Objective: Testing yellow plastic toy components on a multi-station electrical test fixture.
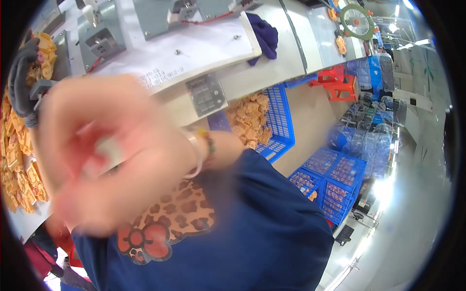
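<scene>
Close to the camera, my right hand (111, 150) is smeared by motion, its fingers curled in. Something small and pale (110, 149) shows among them, too blurred to name. A white bangle (196, 157) and a beaded bracelet (209, 145) circle that wrist. At the far left, my left hand (22, 80), in a dark grey glove, bends its fingers around an orange moulded plastic part (44, 53). Part of its forearm is hidden behind my right hand. More orange parts (17, 160) lie heaped beside it on the table.
Grey metal fixtures (99, 41) stand on a white board (204, 53). A purple cloth (264, 39) lies at its edge. Below the table, a blue basket (281, 121) holds orange parts. Red stools (340, 87), stacked blue crates (335, 174) and a green fan (357, 22) are further right.
</scene>
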Motion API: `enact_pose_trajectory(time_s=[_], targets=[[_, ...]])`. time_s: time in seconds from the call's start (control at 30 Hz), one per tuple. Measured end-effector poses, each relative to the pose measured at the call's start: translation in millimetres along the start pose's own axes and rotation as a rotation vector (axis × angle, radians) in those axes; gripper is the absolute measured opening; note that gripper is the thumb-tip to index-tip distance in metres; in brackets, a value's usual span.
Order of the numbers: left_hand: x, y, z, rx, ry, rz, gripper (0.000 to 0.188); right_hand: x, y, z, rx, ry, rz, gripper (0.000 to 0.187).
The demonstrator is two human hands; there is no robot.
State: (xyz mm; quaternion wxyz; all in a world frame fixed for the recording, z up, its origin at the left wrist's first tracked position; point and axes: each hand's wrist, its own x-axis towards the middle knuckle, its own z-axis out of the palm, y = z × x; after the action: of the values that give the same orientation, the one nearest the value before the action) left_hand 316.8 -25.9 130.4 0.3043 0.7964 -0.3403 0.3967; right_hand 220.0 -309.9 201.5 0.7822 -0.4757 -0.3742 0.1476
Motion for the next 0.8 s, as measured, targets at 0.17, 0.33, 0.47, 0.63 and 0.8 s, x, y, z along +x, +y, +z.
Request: enact_pose_trajectory(time_s=[0.17,0.33,0.47,0.63,0.8], targets=[[6,13,6,-0.318,0.120,-0.050,0.017,-45,-3,-88,-0.531,0.766,-0.272,0.014],[9,18,4,-0.370,0.104,-0.379,0.026,-98,-27,-191,-1.181,1.131,-0.055,0.042],[10,23,3,-0.341,0.103,-0.415,0.024,-116,-27,-227,-1.847,0.606,0.151,0.075],[14,30,5,-0.374,0.111,-0.483,0.025,-114,-10,-242,-1.740,0.598,0.310,0.040],[18,34,7,-0.340,0.127,-0.489,0.025,-106,-6,-253,-1.766,0.688,0.327,0.028]])
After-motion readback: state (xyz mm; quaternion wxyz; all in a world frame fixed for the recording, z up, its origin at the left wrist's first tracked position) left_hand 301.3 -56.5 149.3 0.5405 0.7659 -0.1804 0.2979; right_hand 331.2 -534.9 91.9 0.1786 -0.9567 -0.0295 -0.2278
